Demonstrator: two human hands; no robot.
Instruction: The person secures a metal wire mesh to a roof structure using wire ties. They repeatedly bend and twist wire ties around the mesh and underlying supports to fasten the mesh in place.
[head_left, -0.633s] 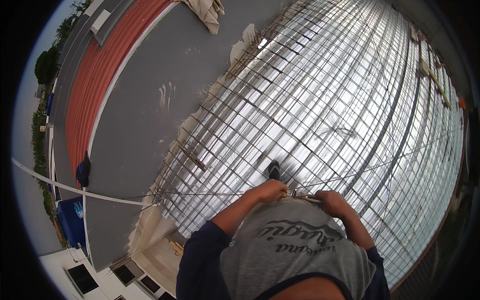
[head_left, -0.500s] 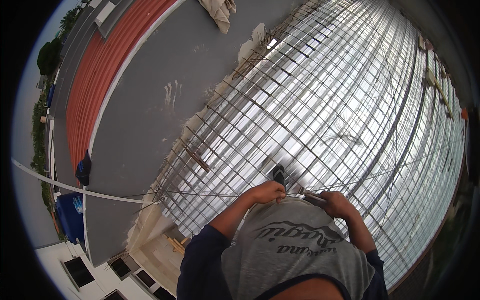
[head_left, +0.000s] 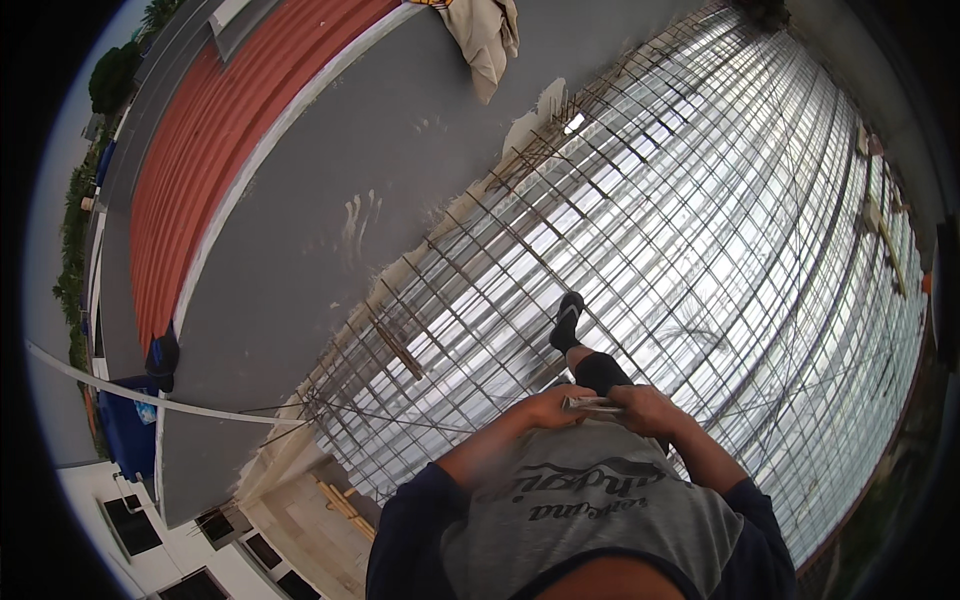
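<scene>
Both hands are close together in front of my grey shirt [head_left: 590, 490]. My right hand [head_left: 648, 412] is closed around one end of a slim metal hand tool [head_left: 590, 404]. The tool looks like pincers, but its exact kind is not clear. It points left, toward my left hand [head_left: 550, 408]. That hand is closed right beside the tool's end, and its fingertips are partly hidden. Below the hands, a steel rebar mesh [head_left: 500, 305] spreads over shiny ribbed metal sheeting [head_left: 640, 250]. My foot in a dark shoe [head_left: 567, 312] is on the mesh, ahead of the hands.
Rebar ends jut toward a grey wall [head_left: 300, 260] on the left, with a red ribbed roof [head_left: 200, 160] beyond. A beige cloth [head_left: 482, 45] hangs at its top. A pale curved strip [head_left: 200, 408] crosses at left. Wooden pieces [head_left: 345, 505] lie in an opening at lower left.
My leg and shoe have come farther forward over the mesh. The right hand has brought the tool left, up to the left hand. The whole view has shifted slightly.
</scene>
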